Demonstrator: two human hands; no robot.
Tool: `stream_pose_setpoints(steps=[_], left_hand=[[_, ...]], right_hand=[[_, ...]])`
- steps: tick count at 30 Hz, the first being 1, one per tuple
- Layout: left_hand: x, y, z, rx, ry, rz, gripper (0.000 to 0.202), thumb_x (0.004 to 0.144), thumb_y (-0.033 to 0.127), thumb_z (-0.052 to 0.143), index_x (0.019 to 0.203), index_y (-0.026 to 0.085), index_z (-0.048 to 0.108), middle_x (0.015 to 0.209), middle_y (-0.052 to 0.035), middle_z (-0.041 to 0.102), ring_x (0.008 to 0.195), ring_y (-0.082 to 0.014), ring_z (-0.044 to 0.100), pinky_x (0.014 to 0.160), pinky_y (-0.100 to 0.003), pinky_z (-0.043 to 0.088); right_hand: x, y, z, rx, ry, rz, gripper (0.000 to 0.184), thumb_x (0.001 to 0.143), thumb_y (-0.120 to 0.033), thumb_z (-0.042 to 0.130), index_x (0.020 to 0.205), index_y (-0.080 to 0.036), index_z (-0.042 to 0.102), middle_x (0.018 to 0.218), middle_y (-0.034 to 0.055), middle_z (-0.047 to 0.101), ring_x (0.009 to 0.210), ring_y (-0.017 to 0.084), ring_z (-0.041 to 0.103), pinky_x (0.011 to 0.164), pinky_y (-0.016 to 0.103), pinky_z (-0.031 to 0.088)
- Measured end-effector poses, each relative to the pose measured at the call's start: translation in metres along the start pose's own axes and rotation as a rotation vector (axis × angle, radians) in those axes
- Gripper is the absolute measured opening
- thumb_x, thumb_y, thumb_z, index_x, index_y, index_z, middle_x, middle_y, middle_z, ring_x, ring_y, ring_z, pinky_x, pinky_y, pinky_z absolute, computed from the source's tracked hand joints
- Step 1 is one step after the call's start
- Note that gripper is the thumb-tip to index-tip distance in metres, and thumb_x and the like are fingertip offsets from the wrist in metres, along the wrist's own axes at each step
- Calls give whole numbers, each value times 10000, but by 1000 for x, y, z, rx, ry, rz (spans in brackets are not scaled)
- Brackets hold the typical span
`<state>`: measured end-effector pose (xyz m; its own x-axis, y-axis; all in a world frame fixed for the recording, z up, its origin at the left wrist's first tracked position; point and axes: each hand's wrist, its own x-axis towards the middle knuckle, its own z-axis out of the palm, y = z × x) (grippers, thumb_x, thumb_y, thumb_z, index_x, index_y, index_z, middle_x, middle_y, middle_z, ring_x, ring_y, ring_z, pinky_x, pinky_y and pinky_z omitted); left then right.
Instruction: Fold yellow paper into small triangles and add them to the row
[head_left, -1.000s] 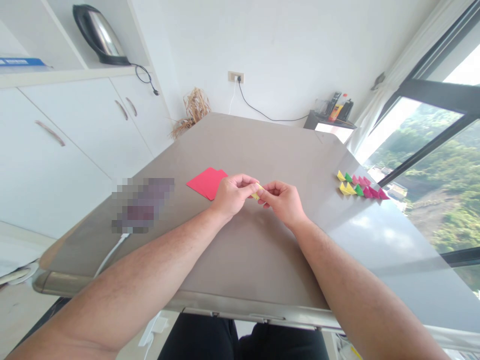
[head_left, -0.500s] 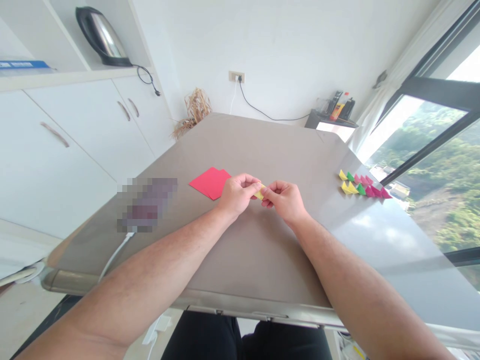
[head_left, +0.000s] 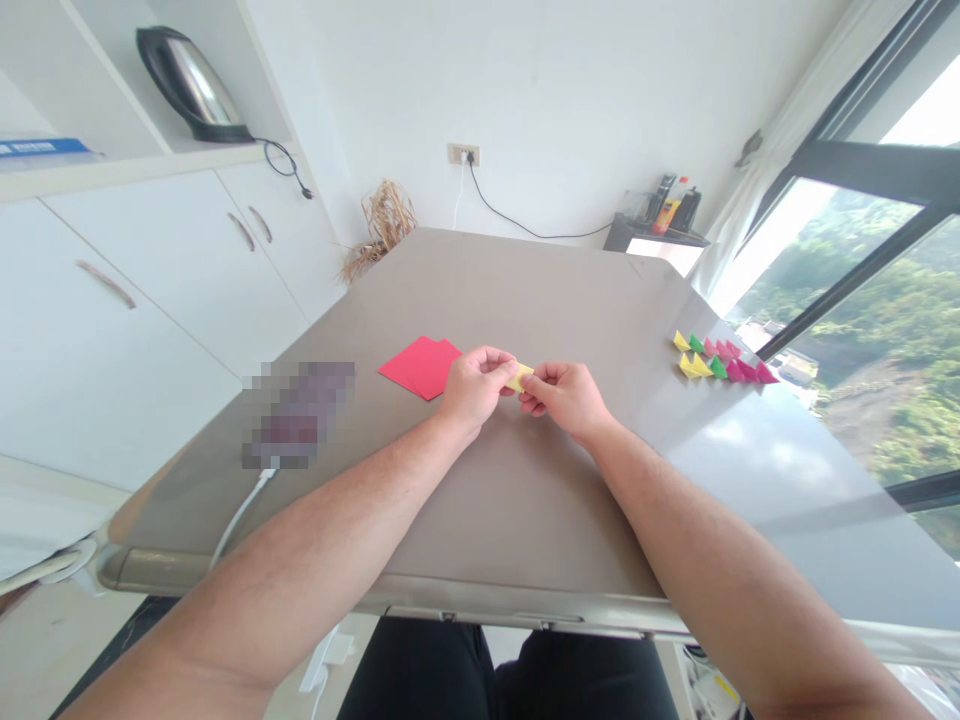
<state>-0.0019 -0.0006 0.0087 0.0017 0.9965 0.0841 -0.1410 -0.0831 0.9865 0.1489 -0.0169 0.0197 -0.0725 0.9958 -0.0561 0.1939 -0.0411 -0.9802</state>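
Note:
My left hand [head_left: 478, 385] and my right hand [head_left: 564, 395] both pinch a small yellow folded paper [head_left: 519, 376] above the middle of the table. Thumbs lie on top of it, and most of the paper is hidden by my fingers. Just left of my left hand lie red paper sheets [head_left: 420, 367], partly overlapping and partly covered by that hand. Over on the right stand two rows of small folded paper boats [head_left: 718, 368], in yellow, green, pink and magenta.
On the left of the table [head_left: 510, 520] lies a blurred-out object [head_left: 300, 415] with a white cable [head_left: 244, 510]. An electric kettle [head_left: 196, 85] sits in the cabinet shelf. Bottles [head_left: 670, 207] stand on a small unit behind the table, with a window [head_left: 847, 250] to the right.
The view has shifted slightly. A little more of the yellow paper shows between my fingers; both hands keep their pinch on it.

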Motion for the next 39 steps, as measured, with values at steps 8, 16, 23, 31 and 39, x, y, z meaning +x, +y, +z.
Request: stream_pose_setpoints(steps=[8,16,23,31,39], left_hand=[[0,-1,1,76,52,44,141,739,286,735,797,175,669,767,-39,698,747,-182,666,655,-313,552],[2,-1,-2,122,29,20,88,748,259,694,761,193,637,687,9,630,614,-121,554,573,-263,433],[5,-1,-8,60,-58,-67,92,731,222,704,755,188,622,604,24,604,529,-102,519,537,-257,404],[0,4,-6,-328,-137,-248,150,739,178,737,835,150,625,820,-68,740,767,-151,711,776,-308,558],[-2,-1,-8,-68,-202,-99,205,716,288,794,840,160,692,775,-28,704,673,-134,641,641,-289,524]], right_hand=[[0,1,2,-197,3,-69,253,856,-363,652,670,-200,598,673,34,711,582,156,657,543,271,499],[1,3,1,-325,44,-105,244,850,-368,617,662,-215,592,638,8,691,550,147,614,531,273,449],[2,1,-10,18,144,-128,259,831,-419,663,700,-200,619,676,21,675,579,135,593,569,279,501],[1,1,-8,103,99,-170,283,753,-447,770,819,-180,699,664,12,671,588,132,594,574,275,507],[0,0,-9,-34,103,-178,246,754,-433,736,710,-201,666,608,-6,631,561,130,551,546,270,443]])
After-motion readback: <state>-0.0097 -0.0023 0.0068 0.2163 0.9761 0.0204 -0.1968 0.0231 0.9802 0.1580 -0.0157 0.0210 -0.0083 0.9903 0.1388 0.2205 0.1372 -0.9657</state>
